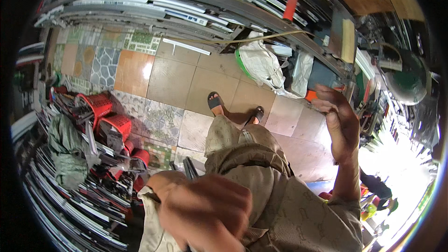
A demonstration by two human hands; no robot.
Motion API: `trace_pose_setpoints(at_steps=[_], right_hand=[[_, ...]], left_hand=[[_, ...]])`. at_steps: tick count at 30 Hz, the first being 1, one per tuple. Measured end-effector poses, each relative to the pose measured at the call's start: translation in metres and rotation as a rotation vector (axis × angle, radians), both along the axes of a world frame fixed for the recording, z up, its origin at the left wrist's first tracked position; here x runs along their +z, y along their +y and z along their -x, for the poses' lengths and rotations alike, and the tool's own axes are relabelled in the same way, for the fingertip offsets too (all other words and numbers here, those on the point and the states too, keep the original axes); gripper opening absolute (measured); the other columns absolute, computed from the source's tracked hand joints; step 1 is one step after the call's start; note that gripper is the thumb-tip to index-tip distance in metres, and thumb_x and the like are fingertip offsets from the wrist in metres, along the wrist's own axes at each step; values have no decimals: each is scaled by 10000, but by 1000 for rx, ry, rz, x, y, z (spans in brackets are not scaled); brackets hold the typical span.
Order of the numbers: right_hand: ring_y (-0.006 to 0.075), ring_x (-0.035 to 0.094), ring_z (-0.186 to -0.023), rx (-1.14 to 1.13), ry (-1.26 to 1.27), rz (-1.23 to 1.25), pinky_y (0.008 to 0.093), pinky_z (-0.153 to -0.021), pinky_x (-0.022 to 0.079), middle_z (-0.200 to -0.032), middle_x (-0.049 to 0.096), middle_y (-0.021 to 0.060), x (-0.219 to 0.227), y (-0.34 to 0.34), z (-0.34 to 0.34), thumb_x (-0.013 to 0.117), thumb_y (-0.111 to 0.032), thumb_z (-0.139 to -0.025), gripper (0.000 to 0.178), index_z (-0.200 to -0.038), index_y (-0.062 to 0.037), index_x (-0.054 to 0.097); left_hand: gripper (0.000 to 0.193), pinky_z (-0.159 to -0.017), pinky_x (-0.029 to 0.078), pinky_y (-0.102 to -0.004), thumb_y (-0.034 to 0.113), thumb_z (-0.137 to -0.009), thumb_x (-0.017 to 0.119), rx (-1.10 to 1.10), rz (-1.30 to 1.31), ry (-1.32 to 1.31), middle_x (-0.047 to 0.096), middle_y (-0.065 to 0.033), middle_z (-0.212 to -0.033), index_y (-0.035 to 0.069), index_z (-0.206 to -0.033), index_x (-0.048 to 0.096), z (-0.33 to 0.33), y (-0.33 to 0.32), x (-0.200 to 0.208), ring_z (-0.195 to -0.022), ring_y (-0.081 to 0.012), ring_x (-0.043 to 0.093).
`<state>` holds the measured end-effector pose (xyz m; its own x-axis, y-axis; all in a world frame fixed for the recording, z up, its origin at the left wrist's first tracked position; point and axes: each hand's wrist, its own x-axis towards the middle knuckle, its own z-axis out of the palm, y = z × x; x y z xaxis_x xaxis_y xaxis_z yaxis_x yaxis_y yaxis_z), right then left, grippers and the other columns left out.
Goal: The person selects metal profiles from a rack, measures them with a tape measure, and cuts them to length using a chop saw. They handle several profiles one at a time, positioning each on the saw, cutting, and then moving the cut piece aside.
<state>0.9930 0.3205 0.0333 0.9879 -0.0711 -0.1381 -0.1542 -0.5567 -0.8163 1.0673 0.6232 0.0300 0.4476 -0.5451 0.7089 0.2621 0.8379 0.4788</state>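
My left hand (205, 210) is in front of my patterned beige shirt (298, 200), close to the camera. It is bent and blurred by motion; its fingers are turned away, so what they hold, if anything, does not show. Off to the right, my right hand (339, 126) is raised in the air. Its fingers are loosely bent with the thumb apart, and nothing shows between them. Below it, at a distance, are the tiled floor (289, 116) and a white sack (261, 60) with a green edge. Neither hand visibly touches any object.
A rack with long metal profiles (140, 7) runs along the far side. Red plastic baskets (95, 105), a dark green cloth (67, 151) and stacked profiles (70, 205) fill the left. A green round machine part (403, 77) stands at right. My sandalled feet (215, 100) are on the tiles.
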Motion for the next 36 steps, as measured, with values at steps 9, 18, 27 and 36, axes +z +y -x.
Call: trace_pose_setpoints(at_steps=[9, 18, 27, 36], right_hand=[[236, 650, -1101, -442, -47, -52, 365, -976, 483, -1392, 589, 172, -29, -90, 167, 519, -329, -1078, 445, -1349, 19, 576], [224, 656, -1106, -740, -25, -208, 360, -992, 496, -1413, 596, 161, -51, -178, 305, 578, -171, -1044, 350, -1327, 35, 595], [225, 648, -1149, -707, -54, 21, 359, -1025, 486, -1366, 625, 162, -52, -252, 365, 590, -68, -1013, 214, -1198, 24, 648], [177, 649, -1102, -671, -92, -21, 305, -963, 512, -1364, 631, 148, -64, -269, 376, 598, -13, -991, 213, -1196, -3, 656]], left_hand=[[154, -673, 510, -354, 107, -971, 671, -407, 22, 433, 642, -145, -886, -38, -983, 720, 94, -160, 27, -723, -237, 612], [203, -697, 467, -327, 106, -926, 707, -436, 310, 615, 682, -134, -920, -76, -1011, 735, 219, -317, 35, -748, -224, 627], [393, -780, 479, -320, 245, -905, 766, -531, 496, 597, 719, -133, -951, -107, -1074, 719, 300, -402, 41, -851, -229, 661], [412, -795, 492, -342, 223, -894, 781, -719, 475, 652, 707, -142, -995, -119, -1113, 706, 321, -410, 46, -867, -234, 647]])
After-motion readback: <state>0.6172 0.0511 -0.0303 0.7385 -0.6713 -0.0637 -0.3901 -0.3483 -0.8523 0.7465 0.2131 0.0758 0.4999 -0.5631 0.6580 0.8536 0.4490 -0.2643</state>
